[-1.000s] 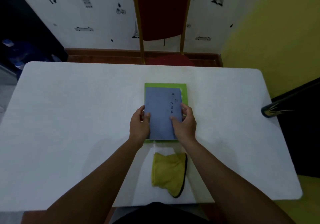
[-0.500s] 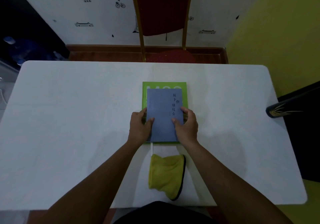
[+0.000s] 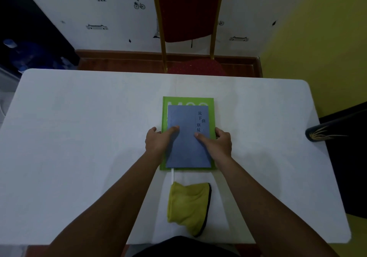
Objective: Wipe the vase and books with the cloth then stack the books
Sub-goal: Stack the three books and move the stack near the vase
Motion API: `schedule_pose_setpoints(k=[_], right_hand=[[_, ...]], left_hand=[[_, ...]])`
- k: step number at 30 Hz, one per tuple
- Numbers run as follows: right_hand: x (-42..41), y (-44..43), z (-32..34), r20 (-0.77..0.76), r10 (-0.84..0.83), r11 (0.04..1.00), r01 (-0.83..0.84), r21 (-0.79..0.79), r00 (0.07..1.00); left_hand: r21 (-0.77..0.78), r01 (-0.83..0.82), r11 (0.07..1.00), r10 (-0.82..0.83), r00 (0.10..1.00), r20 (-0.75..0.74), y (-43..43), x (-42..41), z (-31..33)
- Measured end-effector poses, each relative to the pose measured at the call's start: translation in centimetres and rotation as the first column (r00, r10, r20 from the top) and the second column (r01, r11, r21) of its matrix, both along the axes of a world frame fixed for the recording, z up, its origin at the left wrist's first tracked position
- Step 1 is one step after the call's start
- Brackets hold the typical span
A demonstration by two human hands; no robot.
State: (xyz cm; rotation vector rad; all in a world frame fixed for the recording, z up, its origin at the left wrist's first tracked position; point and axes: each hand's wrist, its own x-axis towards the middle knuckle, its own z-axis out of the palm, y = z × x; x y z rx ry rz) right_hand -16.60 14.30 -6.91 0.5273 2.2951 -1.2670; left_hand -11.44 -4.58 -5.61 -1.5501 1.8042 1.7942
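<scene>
From the head view, the one view we have, the blue book (image 3: 188, 137) lies flat on the green book (image 3: 212, 115), and we take the green book as our landmark. It sits near the middle of the white surface (image 3: 79, 137). The blue book is smaller, so green cover shows past its far edge and along both sides. A white ribbon (image 3: 172, 176) trails from the near edge of the green book toward the yellow cloth (image 3: 187, 207), which lies bunched just near-side of the green book, apart from it. We see a dark vase (image 3: 325, 134) only in part, well to the right of the green book, beyond the edge of the surface.

We judge both books stiff, flat and light, with smooth covers that may slide on each other. The long side edges look like the best place to hold or nudge them. The cloth looks soft and limp.

Our left hand (image 3: 158, 142) rests at the left side of the green book, fingers loosely spread, thumb lying on the blue cover. Our right hand (image 3: 217, 144) rests at the right side, thumb on the blue cover, fingers curled over the green book's right edge. Neither hand lifts anything. We judge that we are squaring the stack.
</scene>
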Motion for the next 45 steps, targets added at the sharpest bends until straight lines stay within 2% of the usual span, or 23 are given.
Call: schedule_pose_setpoints(k=[2, 6, 12, 15, 18, 20, 23, 28, 34, 39, 45], right_hand=[[-0.2, 0.5, 0.2, 0.016, -0.014, 0.999, 0.015, -0.052, 1.000], [-0.4, 1.5, 2.0, 0.060, -0.021, 0.976, 0.034, -0.216, 0.998], [-0.1, 3.1, 2.8, 0.052, -0.047, 0.916, 0.063, -0.396, 0.998], [-0.6, 3.0, 3.6, -0.027, -0.039, 0.922, 0.025, -0.385, 0.999], [-1.7, 3.3, 5.2, -0.072, 0.071, 0.911, -0.094, -0.401, 0.995], [-2.2, 3.7, 6.6, -0.158, 0.184, 0.914, -0.228, -0.335, 0.970], [-1.9, 4.1, 8.4, -0.261, 0.244, 0.913, -0.312, -0.263, 0.934], [-0.4, 4.7, 7.9, -0.357, 0.246, 0.922, -0.332, -0.201, 0.901], [1.5, 5.5, 6.8, -0.393, 0.235, 0.938, -0.313, -0.148, 0.889], [2.0, 6.1, 5.6, -0.383, 0.271, 0.925, -0.349, -0.152, 0.883], [1.1, 6.0, 5.6, -0.419, 0.275, 0.919, -0.365, -0.151, 0.865]], left_hand=[[0.082, 0.009, 0.997, -0.009, 1.000, -0.007, 0.0, 0.0, 0.3], [0.203, 0.068, 0.977, -0.038, 0.988, -0.150, 0.8, 0.7, 1.4], [0.109, 0.141, 0.984, -0.110, 0.960, -0.256, 0.4, 1.5, 2.1], [0.029, 0.194, 0.981, -0.172, 0.922, -0.348, 0.0, 1.7, 3.6], [-0.032, 0.263, 0.964, -0.248, 0.854, -0.457, -1.0, 1.7, 5.1], [-0.073, 0.312, 0.947, -0.306, 0.811, -0.499, -1.6, 1.8, 5.9], [-0.130, 0.343, 0.930, -0.358, 0.771, -0.526, -1.6, 2.2, 6.3], [-0.236, 0.352, 0.906, -0.423, 0.720, -0.550, -1.1, 3.2, 5.1], [-0.265, 0.347, 0.900, -0.436, 0.695, -0.572, -0.7, 4.8, 3.4], [-0.290, 0.399, 0.870, -0.493, 0.716, -0.494, -0.6, 5.3, 2.3], [-0.374, 0.367, 0.852, -0.515, 0.718, -0.468, -0.2, 5.4, 2.0]])
